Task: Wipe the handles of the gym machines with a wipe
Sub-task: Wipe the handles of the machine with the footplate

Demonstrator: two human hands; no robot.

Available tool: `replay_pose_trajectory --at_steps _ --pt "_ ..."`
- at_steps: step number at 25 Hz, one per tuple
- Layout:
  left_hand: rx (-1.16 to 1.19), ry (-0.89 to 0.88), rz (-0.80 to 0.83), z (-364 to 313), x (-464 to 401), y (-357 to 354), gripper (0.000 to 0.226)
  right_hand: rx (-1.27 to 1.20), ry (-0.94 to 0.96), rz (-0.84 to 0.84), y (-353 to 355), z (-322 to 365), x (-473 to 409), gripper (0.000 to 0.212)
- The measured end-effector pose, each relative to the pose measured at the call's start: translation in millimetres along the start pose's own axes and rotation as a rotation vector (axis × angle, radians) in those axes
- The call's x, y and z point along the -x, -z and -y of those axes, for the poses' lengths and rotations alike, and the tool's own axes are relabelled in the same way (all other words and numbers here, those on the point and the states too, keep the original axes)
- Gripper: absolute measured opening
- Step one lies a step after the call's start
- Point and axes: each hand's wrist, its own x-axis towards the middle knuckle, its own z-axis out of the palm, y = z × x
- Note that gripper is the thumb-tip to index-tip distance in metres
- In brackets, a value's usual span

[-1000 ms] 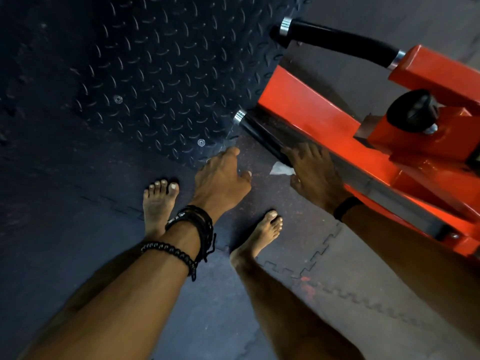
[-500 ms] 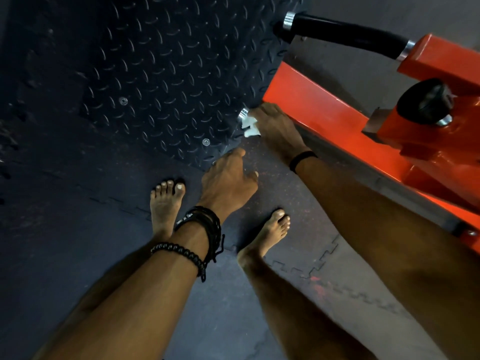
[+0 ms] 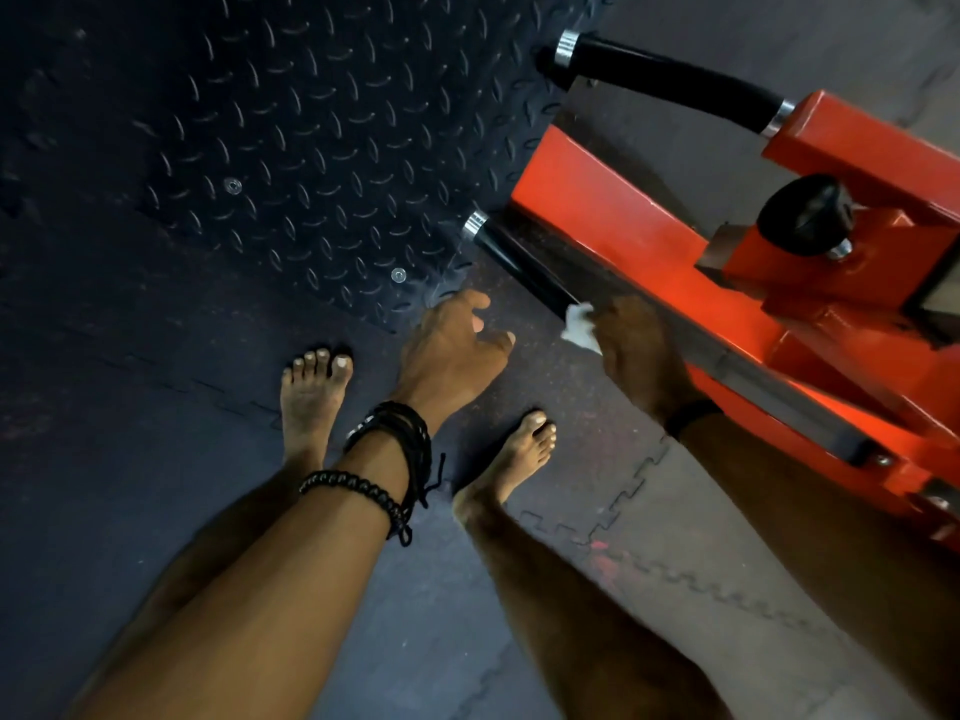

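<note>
A red gym machine (image 3: 644,241) fills the right side. Its near black handle (image 3: 514,262) with a silver end cap juts out low toward the left. My right hand (image 3: 639,350) is wrapped around this handle partway along it, holding a white wipe (image 3: 579,324) against the grip. A second black handle (image 3: 670,88) sticks out higher up, untouched. My left hand (image 3: 457,350) hangs in the air left of the near handle, fingers loose, holding nothing. Dark bracelets circle my left wrist.
My bare feet (image 3: 314,392) stand on a dark rubber floor of interlocking tiles. A black diamond-plate panel (image 3: 322,137) covers the upper left. A black knob (image 3: 802,213) sits on the machine's red frame at right.
My right hand has slid with the wipe from the handle's silver tip back along the grip toward the machine. My left hand has barely moved.
</note>
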Motion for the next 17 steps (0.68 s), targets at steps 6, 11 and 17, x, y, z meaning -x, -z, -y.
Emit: replay_pose_trajectory --at_steps 6,11,17 --pt "-0.039 -0.029 -0.033 8 -9 5 0.051 -0.131 -0.200 0.089 -56 49 -157 0.015" --pt "0.024 -0.019 -0.013 17 5 6 0.049 -0.105 -0.213 0.098 -15 4 -47 0.025" --pt "0.099 -0.047 0.009 21 62 24 0.043 -0.207 -0.261 0.053 47 42 -13 0.037"
